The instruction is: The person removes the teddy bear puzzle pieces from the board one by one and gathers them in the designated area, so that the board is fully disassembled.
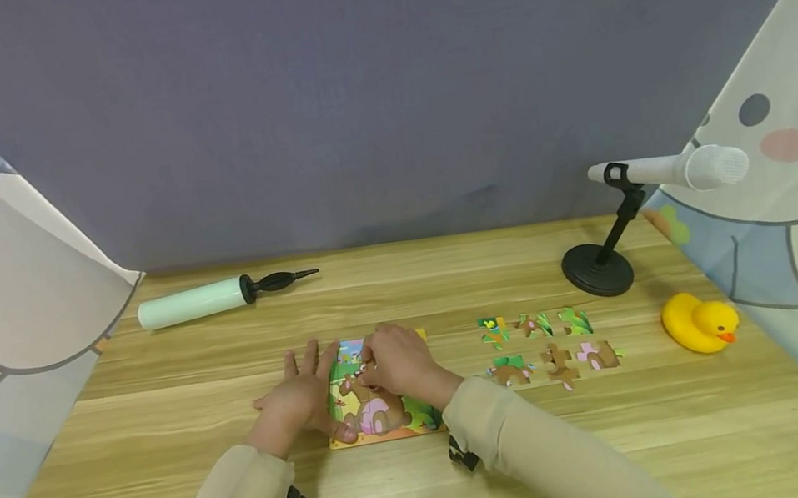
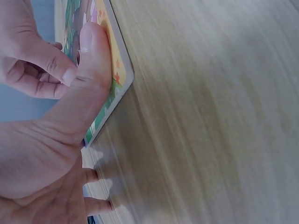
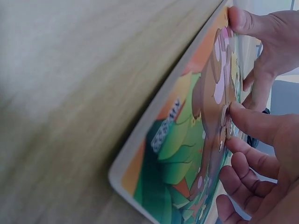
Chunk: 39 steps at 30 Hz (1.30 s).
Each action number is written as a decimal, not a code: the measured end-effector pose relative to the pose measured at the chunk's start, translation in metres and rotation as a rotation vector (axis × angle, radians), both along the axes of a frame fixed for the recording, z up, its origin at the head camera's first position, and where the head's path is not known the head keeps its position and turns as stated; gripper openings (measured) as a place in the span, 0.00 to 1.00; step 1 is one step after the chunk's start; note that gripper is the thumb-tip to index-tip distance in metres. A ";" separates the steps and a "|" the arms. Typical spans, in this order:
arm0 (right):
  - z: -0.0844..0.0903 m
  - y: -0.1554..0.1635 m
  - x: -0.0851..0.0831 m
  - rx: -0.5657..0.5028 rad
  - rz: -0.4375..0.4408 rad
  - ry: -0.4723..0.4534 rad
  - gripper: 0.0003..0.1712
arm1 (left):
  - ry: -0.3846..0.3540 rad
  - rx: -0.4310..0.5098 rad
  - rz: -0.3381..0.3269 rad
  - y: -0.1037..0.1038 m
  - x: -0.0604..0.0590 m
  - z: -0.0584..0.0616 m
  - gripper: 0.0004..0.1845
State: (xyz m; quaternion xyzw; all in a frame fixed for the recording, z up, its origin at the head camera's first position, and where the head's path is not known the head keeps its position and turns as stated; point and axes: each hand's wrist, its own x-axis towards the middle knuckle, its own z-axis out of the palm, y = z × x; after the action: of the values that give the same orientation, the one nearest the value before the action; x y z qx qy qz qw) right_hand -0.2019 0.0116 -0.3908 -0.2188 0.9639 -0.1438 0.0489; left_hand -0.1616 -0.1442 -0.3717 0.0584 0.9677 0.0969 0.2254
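Note:
A colourful jigsaw puzzle board (image 1: 422, 424) with an animal picture lies on the table in front of me. My left hand (image 1: 301, 398) is spread along its left side, fingers straight, the thumb (image 2: 96, 51) resting on the board's near corner. Over the upper middle of the board is my right hand (image 1: 402, 362). Its thumb and index finger pinch a small brown puzzle piece (image 3: 225, 120) right at the board's surface, the other fingers curled in. In the head view the right hand hides part of the board.
Several loose puzzle pieces (image 1: 509, 371) lie in two rows to the right of the board. A white microphone (image 1: 661, 171) on a black stand (image 1: 599, 270) and a yellow rubber duck (image 1: 696, 323) are farther right. A pale green hand pump (image 1: 194, 303) lies at the back left.

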 end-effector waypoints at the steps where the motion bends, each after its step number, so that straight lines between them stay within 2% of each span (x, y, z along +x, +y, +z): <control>1: 0.000 0.000 0.000 0.000 -0.003 -0.007 0.13 | 0.002 0.001 -0.002 0.000 0.000 0.000 0.70; 4: 0.001 0.000 0.000 0.010 -0.007 -0.008 0.15 | 0.003 0.003 -0.004 0.000 0.000 0.000 0.70; 8: 0.002 0.000 0.001 0.064 -0.013 0.030 0.24 | 0.003 0.009 -0.004 0.000 0.000 0.001 0.70; 13: 0.003 0.000 0.002 0.135 -0.060 0.054 0.30 | 0.005 0.009 -0.005 0.000 0.000 0.001 0.70; 16: 0.003 0.000 0.003 0.111 -0.075 0.036 0.29 | 0.003 0.005 -0.003 -0.001 0.000 0.001 0.70; 21: 0.001 0.001 0.004 0.036 -0.015 0.025 0.27 | 0.004 0.007 0.000 -0.001 0.000 0.000 0.70; 25: 0.002 0.002 0.003 0.035 0.037 0.022 0.27 | 0.012 0.014 -0.005 -0.001 -0.001 -0.001 0.70; 29: 0.003 0.005 0.002 0.051 0.044 0.013 0.28 | 0.023 0.019 -0.006 0.000 0.000 0.000 0.70; 39: 0.001 0.016 -0.005 -0.033 0.075 -0.100 0.24 | 0.001 -0.010 -0.010 0.000 -0.001 0.000 0.70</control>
State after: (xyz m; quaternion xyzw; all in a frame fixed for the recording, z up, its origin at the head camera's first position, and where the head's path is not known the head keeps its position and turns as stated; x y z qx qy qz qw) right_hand -0.2065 0.0280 -0.3901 -0.2479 0.9489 -0.1685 0.0988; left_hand -0.1626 -0.1442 -0.3720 0.0623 0.9679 0.0909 0.2258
